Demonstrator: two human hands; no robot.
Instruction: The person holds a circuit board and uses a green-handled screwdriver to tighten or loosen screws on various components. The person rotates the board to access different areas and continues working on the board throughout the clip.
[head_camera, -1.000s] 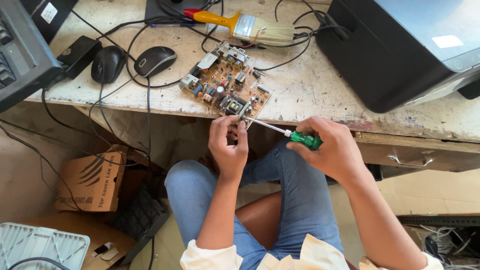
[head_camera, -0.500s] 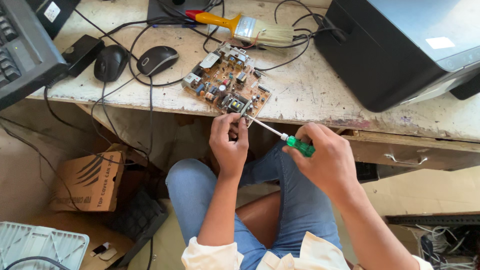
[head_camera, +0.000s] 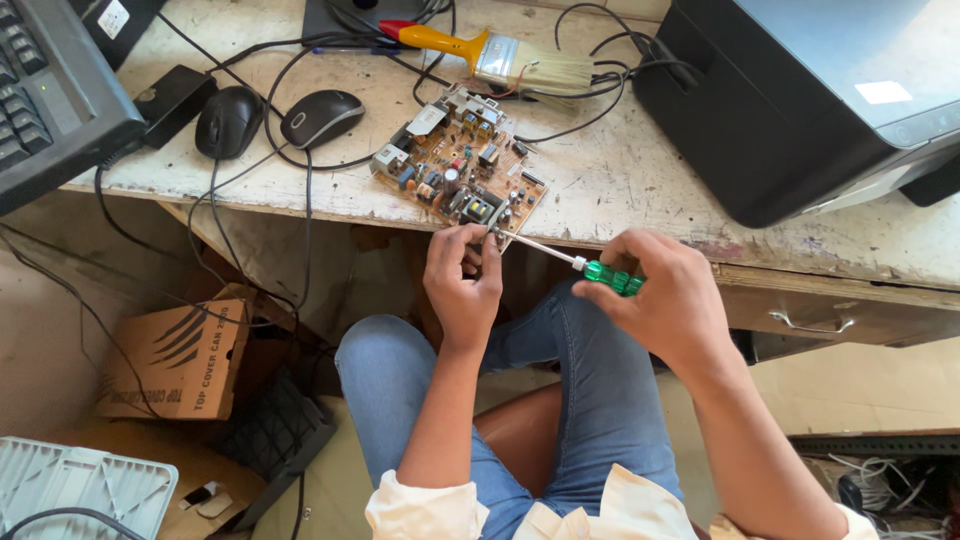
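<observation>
Green-handled screwdriver (head_camera: 600, 272) sits gripped in the right hand (head_camera: 665, 300), tip at the circuit board (head_camera: 460, 172) edge on the worktop (head_camera: 620, 180); left hand (head_camera: 463, 280) fingers pinch its shaft

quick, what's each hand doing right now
Left hand: closed, fingers pinching the screwdriver tip at the circuit board edge.
Right hand: closed on the screwdriver's green handle.

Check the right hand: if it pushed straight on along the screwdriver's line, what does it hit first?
The right hand points the green-handled screwdriver up-left. Its tip already sits at the left hand's fingertips, by the near edge of the circuit board. So those fingers come first, then probably the board; depth there is unclear.
</observation>
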